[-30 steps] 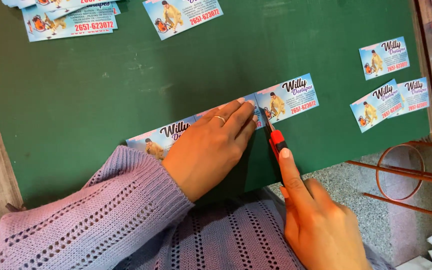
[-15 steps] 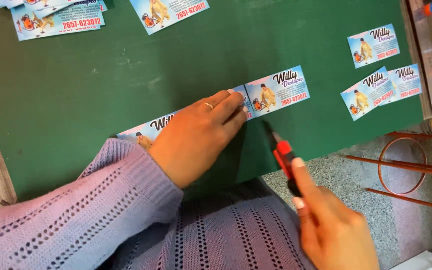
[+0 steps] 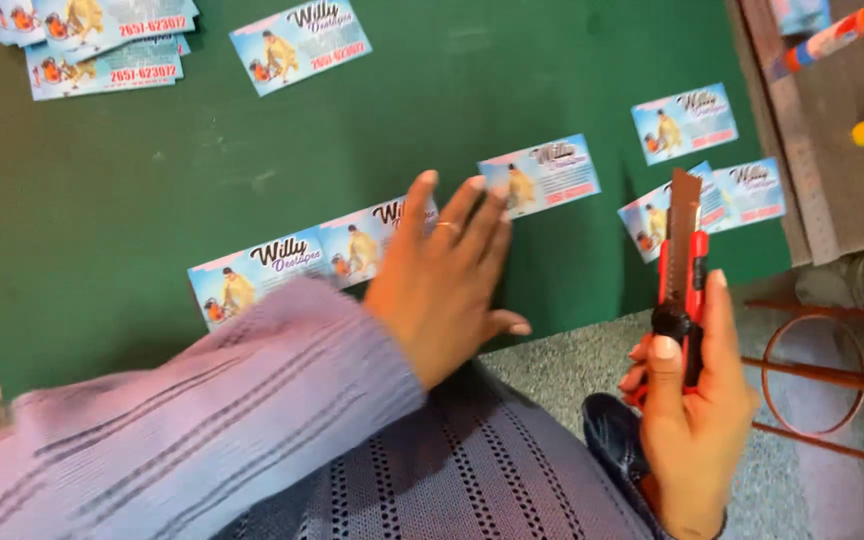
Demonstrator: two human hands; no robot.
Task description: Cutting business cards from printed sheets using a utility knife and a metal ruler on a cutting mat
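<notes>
My left hand [image 3: 447, 275] lies flat with fingers spread on the green cutting mat [image 3: 252, 170], its fingertips on a single printed card [image 3: 542, 175] cut off from a strip. Just left of the hand lies the strip of printed cards [image 3: 292, 262], partly under my lilac knitted sleeve. My right hand [image 3: 692, 400] is lifted off the mat near its front right corner and grips a red utility knife [image 3: 680, 270] with the blade out and pointing away from me.
Loose cut cards [image 3: 707, 160] lie at the mat's right side, a stack of cards [image 3: 92, 45] and one card [image 3: 300, 42] at the top left. Marker pens [image 3: 832, 35] lie at the top right. A metal wire ring [image 3: 812, 375] sits over the grey floor.
My right hand pulled the knife off the strip and raised it to the right. My left hand opened and slid the cut card to the right, away from the strip.
</notes>
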